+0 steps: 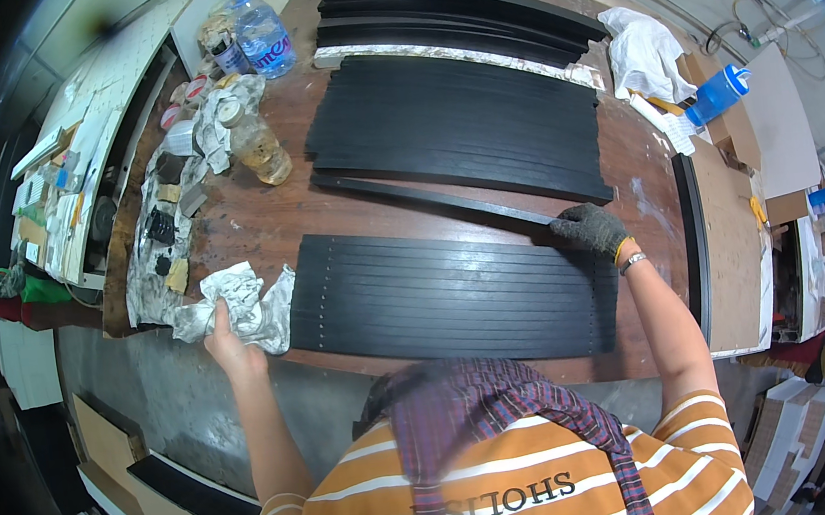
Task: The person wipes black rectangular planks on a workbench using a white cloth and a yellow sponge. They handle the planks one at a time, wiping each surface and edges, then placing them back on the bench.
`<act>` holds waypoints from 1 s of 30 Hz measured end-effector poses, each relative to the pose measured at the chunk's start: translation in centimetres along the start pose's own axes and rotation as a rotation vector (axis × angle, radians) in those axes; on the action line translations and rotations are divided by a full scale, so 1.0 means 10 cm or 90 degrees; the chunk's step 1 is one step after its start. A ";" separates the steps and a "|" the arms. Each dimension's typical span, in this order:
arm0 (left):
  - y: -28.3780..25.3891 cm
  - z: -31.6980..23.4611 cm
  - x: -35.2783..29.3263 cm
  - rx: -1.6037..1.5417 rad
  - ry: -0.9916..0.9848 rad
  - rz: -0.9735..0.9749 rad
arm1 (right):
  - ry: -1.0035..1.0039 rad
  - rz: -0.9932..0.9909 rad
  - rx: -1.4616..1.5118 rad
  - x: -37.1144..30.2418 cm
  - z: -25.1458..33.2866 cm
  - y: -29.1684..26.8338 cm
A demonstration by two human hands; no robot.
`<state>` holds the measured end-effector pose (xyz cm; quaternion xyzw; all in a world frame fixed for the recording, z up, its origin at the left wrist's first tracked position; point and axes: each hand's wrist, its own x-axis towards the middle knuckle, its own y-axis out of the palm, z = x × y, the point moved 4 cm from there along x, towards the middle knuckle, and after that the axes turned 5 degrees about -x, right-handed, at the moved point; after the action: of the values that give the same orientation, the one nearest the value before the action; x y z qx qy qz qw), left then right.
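Note:
My bare left hand (234, 351) is closed on a crumpled white rag (258, 302) with grey smudges, at the left end of the near row of black slats (447, 299). These slats lie side by side, with small holes close to both ends. My right hand (591, 230), in a dark grey glove, grips the right end of a single black slat (437, 200). That slat slants across the gap between the near row and a second row of black slats (459, 122) farther back. Its left end reaches the second row's front left corner.
Behind lie more black strips (447, 14). At the back left stand a water bottle (263, 40) and a jar of brownish liquid (259, 151), beside stained rags (217, 117). A white cloth (648, 57) and a blue bottle (717, 95) are at the back right of the brown table (257, 213).

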<state>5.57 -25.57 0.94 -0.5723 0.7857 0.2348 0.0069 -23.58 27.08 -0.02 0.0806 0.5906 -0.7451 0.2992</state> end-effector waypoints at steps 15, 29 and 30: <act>0.13 0.40 -0.03 0.038 -0.050 0.044 | 0.061 -0.344 -0.082 0.04 0.27 0.06; 0.67 0.06 -0.32 0.277 -0.090 0.413 | -0.001 0.002 0.168 -0.11 0.14 0.50; 0.72 0.14 -0.36 0.501 0.073 0.442 | -0.032 -0.006 0.136 -0.06 0.11 0.52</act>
<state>-0.02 -20.14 3.32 -0.2442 0.9569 -0.1210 0.1000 -20.06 25.60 -3.76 0.0903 0.5006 -0.8069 0.3002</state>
